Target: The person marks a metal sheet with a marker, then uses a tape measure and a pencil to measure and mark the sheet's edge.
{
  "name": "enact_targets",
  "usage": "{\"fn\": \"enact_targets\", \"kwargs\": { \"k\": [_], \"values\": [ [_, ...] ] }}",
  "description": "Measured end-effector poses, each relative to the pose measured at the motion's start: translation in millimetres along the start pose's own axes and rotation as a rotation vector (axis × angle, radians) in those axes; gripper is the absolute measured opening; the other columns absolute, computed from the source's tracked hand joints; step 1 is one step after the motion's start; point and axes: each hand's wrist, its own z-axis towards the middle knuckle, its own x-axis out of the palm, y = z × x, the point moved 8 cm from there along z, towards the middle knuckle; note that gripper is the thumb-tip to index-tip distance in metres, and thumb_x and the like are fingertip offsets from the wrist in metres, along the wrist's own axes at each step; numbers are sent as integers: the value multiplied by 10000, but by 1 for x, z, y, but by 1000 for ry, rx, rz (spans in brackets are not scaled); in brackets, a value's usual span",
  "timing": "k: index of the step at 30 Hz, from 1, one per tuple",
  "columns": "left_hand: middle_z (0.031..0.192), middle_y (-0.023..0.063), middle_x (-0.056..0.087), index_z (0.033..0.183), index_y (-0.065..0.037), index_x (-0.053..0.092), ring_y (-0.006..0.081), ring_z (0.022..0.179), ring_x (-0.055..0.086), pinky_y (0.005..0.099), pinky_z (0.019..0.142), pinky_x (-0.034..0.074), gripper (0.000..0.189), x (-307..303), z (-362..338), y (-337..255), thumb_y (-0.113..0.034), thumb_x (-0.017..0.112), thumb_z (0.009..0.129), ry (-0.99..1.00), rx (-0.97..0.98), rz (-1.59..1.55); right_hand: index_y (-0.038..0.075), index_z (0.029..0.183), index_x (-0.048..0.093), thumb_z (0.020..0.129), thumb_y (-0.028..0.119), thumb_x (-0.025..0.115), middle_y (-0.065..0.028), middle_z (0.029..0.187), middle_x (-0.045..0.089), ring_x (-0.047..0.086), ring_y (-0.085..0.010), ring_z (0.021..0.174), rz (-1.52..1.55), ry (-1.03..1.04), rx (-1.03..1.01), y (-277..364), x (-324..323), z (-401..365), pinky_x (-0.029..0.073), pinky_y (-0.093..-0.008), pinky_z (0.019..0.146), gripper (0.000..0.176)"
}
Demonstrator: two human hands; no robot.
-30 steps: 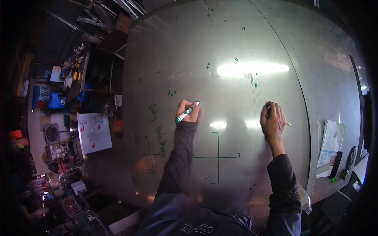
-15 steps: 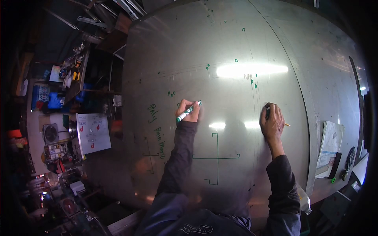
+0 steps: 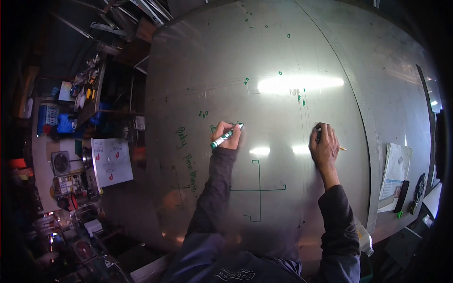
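My left hand (image 3: 228, 136) is closed in a writing grip round a green-and-white marker (image 3: 222, 139), its tip at the metal sheet (image 3: 283, 226). Green lettering (image 3: 213, 128) beside that hand is partly covered by it. My right hand (image 3: 325, 145) rests on the sheet with curled fingers round a small dark object (image 3: 318, 136), mostly hidden. From the outer side of that hand pokes the end of a pencil (image 3: 342, 149). Between my forearms, a green line drawing (image 3: 260, 190) of crossing lines with hooked ends is on the sheet. Green handwriting (image 3: 191, 170) runs left of my left forearm.
On the right lie papers (image 3: 393, 170), a black bar-shaped item (image 3: 401, 196) and a dark coiled bundle (image 3: 419, 188). A clear bottle (image 3: 364, 239) is by my right sleeve. Tools and a cluttered bench (image 3: 61, 162) stand to the left, beyond the sheet's edge.
My left hand and the marker have moved slightly to the right along the green lettering. My right hand stays in place; the whole view has shifted a little.
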Motion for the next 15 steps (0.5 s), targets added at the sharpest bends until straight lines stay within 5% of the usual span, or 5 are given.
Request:
{"fn": "enact_targets", "kwargs": {
  "k": [8, 10, 13, 15],
  "values": [
    [652, 97, 652, 766, -28, 542, 168, 564, 637, 289, 543, 489, 228, 25, 4, -18, -146, 736, 778, 27, 23, 19, 72, 922, 561, 823, 114, 604, -69, 844, 575, 588, -247, 818, 3, 0, -8, -1, -1, 0, 460, -378, 688, 116],
    [605, 37, 590, 754, -29, 524, 83, 532, 549, 252, 521, 454, 220, 27, 7, -21, -119, 723, 784, -4, 25, -6, 70, 923, 560, 823, 113, 603, -71, 844, 575, 588, -247, 819, 5, 1, -8, -1, -1, 0, 461, -379, 689, 117],
    [610, 92, 622, 756, -32, 531, 173, 527, 615, 298, 526, 482, 231, 25, 5, -25, -148, 730, 775, 56, 50, 46, 67, 924, 562, 821, 113, 604, -74, 842, 573, 586, -249, 817, 9, -6, -18, 0, -3, 0, 461, -381, 691, 120],
    [595, 74, 598, 747, -32, 522, 137, 516, 581, 281, 513, 463, 229, 27, 5, -29, -138, 724, 769, 49, 63, 40, 66, 921, 563, 822, 112, 604, -74, 836, 570, 585, -249, 815, 8, 8, -6, 0, -2, 1, 460, -382, 692, 116]
  ]
}}
